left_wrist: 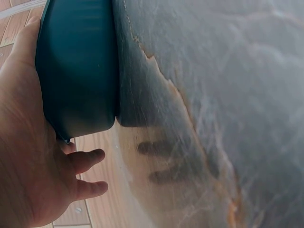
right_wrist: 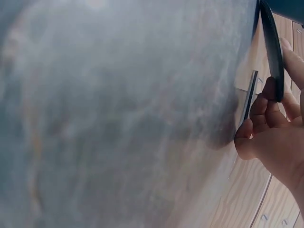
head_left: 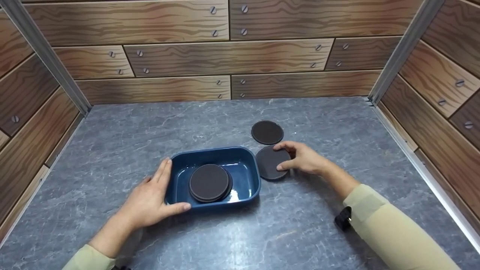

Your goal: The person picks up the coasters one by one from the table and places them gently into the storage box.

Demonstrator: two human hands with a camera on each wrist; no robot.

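Note:
A blue rectangular dish [head_left: 247,155] stands on the table, with a stack of round dark coasters [head_left: 209,182] inside. My left hand [head_left: 150,198] rests against its left end, thumb along the front rim and fingers fairly straight. In the left wrist view, some fingers of that hand [left_wrist: 33,156] stick out past the dish wall [left_wrist: 78,71]. Right of the dish, my right hand [head_left: 305,159] pinches a dark coaster [head_left: 270,163] at its right edge. The right wrist view shows this coaster [right_wrist: 272,47] edge-on, raised off the table, fingertips under it.
Another dark coaster [head_left: 267,132] lies flat just behind the held one. Wood-patterned walls [head_left: 225,56] close the grey marbled table [head_left: 168,123] at the back and both sides. A metal strip [head_left: 431,183] runs along the right edge.

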